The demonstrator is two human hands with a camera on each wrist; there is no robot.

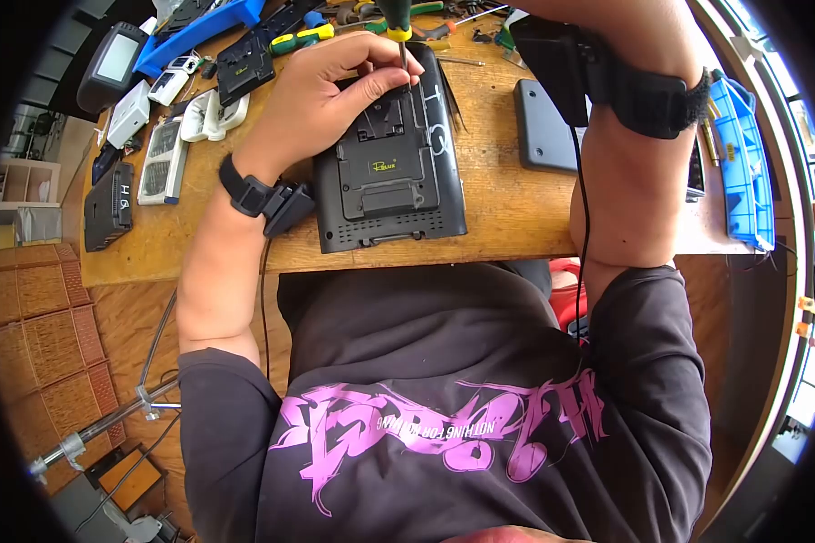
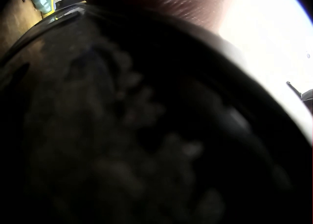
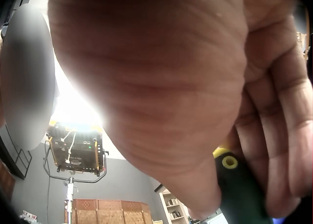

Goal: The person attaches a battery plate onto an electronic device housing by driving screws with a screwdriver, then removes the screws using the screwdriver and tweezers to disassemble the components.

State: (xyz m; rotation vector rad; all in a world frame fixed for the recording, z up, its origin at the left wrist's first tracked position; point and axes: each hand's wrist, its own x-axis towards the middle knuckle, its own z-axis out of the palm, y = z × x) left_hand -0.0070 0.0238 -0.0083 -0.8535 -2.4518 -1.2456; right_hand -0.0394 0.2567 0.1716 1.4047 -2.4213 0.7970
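Note:
A black device housing with a raised battery plate and white handwritten marks lies on the wooden table in the head view. My left hand rests over its upper part, thumb and index finger pinching around the lower shaft of a screwdriver. The screwdriver stands upright, its tip down at the plate's top edge. In the right wrist view, my right hand grips the screwdriver's green handle with curled fingers; in the head view that hand is beyond the top edge. The left wrist view is mostly dark and blurred.
A flat black case lies right of the housing, and a blue parts bin at the far right. To the left are a black battery-like block, white devices and a black plate. Another screwdriver lies behind.

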